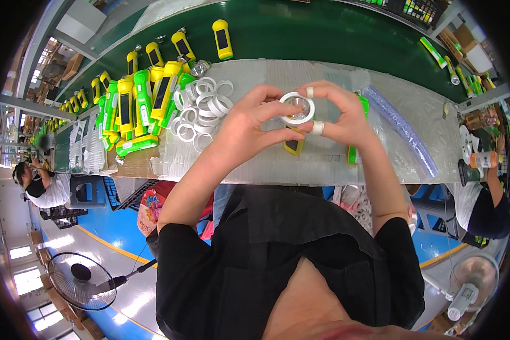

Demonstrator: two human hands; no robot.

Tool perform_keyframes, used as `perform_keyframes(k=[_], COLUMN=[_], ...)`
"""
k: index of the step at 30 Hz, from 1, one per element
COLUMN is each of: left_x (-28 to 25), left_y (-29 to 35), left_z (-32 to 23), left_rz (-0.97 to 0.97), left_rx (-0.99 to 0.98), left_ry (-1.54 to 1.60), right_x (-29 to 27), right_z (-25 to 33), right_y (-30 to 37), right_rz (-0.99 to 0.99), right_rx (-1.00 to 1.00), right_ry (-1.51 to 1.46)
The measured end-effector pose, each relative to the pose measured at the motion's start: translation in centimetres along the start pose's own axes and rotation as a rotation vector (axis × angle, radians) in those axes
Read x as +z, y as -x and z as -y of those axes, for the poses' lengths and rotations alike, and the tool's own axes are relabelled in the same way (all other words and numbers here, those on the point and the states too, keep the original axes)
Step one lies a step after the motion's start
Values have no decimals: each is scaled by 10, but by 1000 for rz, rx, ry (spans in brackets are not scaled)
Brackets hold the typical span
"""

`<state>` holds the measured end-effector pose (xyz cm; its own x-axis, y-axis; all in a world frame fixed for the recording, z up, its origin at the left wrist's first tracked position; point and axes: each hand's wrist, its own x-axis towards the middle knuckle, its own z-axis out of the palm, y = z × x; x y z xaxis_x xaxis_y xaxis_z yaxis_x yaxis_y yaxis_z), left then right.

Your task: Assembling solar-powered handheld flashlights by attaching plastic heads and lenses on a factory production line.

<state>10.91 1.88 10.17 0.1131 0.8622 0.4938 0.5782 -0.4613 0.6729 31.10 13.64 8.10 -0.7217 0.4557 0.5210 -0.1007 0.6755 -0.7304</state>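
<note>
Both my hands meet over the table at the centre, fingers curled round a white ring at the head end of a yellow flashlight. A clear lens or reflector shows inside the ring. My left hand grips the ring's left side with thumb and fingers. On its other side, my right hand pinches it with fingertips that have white tape wraps. Most of the flashlight's body is hidden below the hands. Left of my left hand lies a heap of loose white rings. A green flashlight lies partly hidden behind my right wrist.
Yellow and green flashlights are piled at the left, with several more along the green belt. A rolled bubble-wrap strip lies at the right on the plastic-covered table. Other people sit at both sides.
</note>
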Motion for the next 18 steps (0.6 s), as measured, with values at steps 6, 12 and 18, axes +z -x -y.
perform_keyframes(k=[6,12,18], left_x=[19,37,41], left_y=[-10,-12,-14], left_z=[3,6,10], left_rz=[106,52,48], left_rx=[-7,-47,21], left_ry=[-10,126,27], right_x=[-34,-47,-37], right_z=[23,41,50], right_y=[-28,-51,-42], right_rz=[337,630,507], right_rx=[-18,128,325], right_ry=[239,333,524])
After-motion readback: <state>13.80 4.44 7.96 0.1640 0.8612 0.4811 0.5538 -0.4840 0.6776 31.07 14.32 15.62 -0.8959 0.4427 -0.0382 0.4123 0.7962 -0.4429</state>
